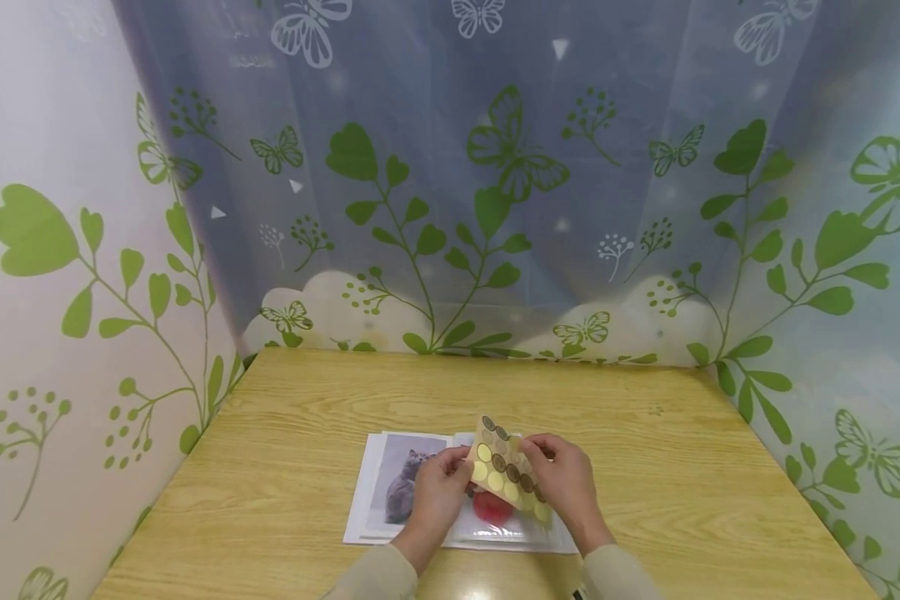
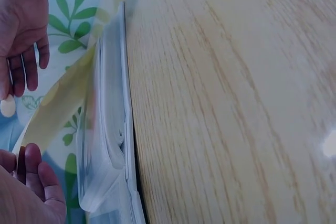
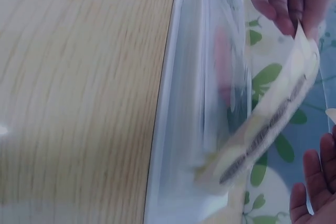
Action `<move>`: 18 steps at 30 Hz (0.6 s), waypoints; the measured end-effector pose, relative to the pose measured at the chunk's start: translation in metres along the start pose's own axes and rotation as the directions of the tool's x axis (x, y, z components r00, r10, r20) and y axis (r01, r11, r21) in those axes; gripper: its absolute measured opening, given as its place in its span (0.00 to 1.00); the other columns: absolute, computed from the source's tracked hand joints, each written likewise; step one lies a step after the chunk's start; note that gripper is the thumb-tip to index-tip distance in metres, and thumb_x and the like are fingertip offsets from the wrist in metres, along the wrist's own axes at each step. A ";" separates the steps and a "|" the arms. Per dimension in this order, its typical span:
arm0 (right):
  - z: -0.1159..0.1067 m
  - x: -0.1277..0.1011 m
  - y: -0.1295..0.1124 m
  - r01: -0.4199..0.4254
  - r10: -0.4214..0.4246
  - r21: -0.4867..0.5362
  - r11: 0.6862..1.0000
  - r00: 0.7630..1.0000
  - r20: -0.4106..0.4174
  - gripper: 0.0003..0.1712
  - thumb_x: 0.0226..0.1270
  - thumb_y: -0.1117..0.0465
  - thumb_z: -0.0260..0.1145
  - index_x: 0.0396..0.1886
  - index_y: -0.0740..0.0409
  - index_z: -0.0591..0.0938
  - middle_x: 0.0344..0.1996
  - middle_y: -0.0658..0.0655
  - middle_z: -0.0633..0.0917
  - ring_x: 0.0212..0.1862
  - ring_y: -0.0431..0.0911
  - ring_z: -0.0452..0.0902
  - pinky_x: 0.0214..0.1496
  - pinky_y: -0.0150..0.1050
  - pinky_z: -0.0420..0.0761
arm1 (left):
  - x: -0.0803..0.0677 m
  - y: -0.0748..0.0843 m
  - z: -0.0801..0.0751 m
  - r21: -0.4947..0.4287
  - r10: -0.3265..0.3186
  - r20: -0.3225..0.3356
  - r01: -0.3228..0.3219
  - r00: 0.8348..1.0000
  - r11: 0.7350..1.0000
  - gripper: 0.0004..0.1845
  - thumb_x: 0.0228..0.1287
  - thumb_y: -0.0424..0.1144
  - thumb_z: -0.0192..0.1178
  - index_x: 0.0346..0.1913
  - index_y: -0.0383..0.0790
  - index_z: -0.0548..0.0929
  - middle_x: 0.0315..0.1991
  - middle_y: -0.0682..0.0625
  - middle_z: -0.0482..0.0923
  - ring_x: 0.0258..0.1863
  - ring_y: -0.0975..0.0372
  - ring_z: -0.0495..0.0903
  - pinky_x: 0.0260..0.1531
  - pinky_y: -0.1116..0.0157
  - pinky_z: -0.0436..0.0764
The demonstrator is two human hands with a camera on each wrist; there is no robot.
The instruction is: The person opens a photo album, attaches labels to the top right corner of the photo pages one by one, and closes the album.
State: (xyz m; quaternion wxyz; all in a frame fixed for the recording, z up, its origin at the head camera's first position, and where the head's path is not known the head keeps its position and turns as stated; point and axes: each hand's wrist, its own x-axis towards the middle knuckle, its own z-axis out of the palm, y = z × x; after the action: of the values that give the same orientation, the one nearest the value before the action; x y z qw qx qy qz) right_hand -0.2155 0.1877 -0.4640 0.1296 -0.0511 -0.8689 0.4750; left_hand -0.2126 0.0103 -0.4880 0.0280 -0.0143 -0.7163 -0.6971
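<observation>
My left hand point(image 1: 444, 482) pinches the edge of a sheet of round stickers point(image 1: 498, 477), which is tilted above an open photo album point(image 1: 356, 500). Gold and dark brown circles run in rows across the sheet. In the left wrist view, my right hand point(image 2: 23, 40) pinches a small pale round sticker point(image 2: 7, 106), apart from the sheet. From the right wrist, the sheet point(image 3: 273, 124) looks bowed, its lower end near the album's clear pages. A grey cat picture point(image 1: 401, 487) fills the left page. Something round and red point(image 1: 492, 508) shows on the right page, partly hidden by the sheet.
The album lies on a wood-grain table point(image 1: 270, 467), near its front edge. Patterned curtains point(image 1: 435, 208) with green leaves and butterflies enclose the back and both sides. A small dark object point(image 1: 579, 594) shows by the right sleeve.
</observation>
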 end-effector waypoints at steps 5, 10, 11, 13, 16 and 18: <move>-0.016 0.004 0.011 -0.027 0.027 -0.016 1.000 0.999 -0.020 0.11 0.70 0.55 0.66 0.40 0.59 0.87 0.34 0.54 0.87 0.38 0.45 0.79 0.39 0.39 0.78 | 0.001 -0.003 0.005 0.013 0.030 -0.021 -0.030 0.999 0.999 0.14 0.62 0.23 0.59 0.51 0.25 0.81 0.31 0.43 0.83 0.26 0.53 0.83 0.33 0.53 0.86; -0.036 0.008 0.025 -0.033 0.028 -0.079 0.996 0.998 -0.062 0.14 0.72 0.55 0.64 0.44 0.61 0.87 0.36 0.56 0.87 0.38 0.47 0.79 0.38 0.39 0.77 | 0.002 -0.005 0.015 0.049 0.066 -0.061 -0.063 0.996 0.997 0.12 0.61 0.23 0.59 0.47 0.26 0.83 0.29 0.43 0.83 0.23 0.51 0.83 0.26 0.58 0.86; -0.040 0.009 0.028 -0.038 0.032 -0.088 0.995 0.997 -0.069 0.15 0.72 0.54 0.63 0.44 0.61 0.87 0.36 0.56 0.87 0.39 0.48 0.79 0.38 0.39 0.77 | 0.002 -0.006 0.018 0.064 0.073 -0.073 -0.068 0.995 0.996 0.11 0.61 0.23 0.59 0.47 0.27 0.83 0.28 0.43 0.83 0.23 0.52 0.83 0.25 0.59 0.85; -0.046 0.010 0.032 -0.049 0.041 -0.098 0.994 0.996 -0.081 0.16 0.73 0.53 0.63 0.45 0.61 0.86 0.37 0.56 0.87 0.39 0.48 0.78 0.38 0.40 0.76 | 0.002 -0.007 0.022 0.118 0.084 -0.099 -0.072 0.992 0.990 0.10 0.60 0.24 0.60 0.45 0.30 0.85 0.27 0.46 0.82 0.21 0.55 0.82 0.23 0.63 0.84; -0.054 0.010 0.036 -0.073 0.064 -0.093 0.993 0.994 -0.091 0.18 0.74 0.52 0.62 0.46 0.61 0.86 0.38 0.57 0.87 0.39 0.49 0.78 0.38 0.40 0.76 | 0.002 -0.009 0.029 0.223 0.085 -0.133 -0.053 0.987 0.973 0.09 0.60 0.27 0.63 0.43 0.36 0.86 0.25 0.51 0.82 0.21 0.62 0.80 0.22 0.66 0.80; -0.058 0.010 0.038 -0.086 0.078 -0.089 0.992 0.993 -0.088 0.19 0.74 0.50 0.61 0.47 0.61 0.86 0.39 0.57 0.86 0.40 0.49 0.78 0.39 0.40 0.76 | 0.002 -0.010 0.034 0.279 0.085 -0.144 -0.042 0.986 0.959 0.08 0.59 0.29 0.64 0.41 0.38 0.87 0.25 0.54 0.82 0.22 0.65 0.79 0.24 0.66 0.79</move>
State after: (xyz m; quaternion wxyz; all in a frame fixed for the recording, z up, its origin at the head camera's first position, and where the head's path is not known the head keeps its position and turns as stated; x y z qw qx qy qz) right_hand -0.2103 0.2572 -0.4641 0.1440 -0.1129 -0.8809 0.4366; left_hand -0.2162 0.0439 -0.4990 0.1074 0.0209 -0.8010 -0.5885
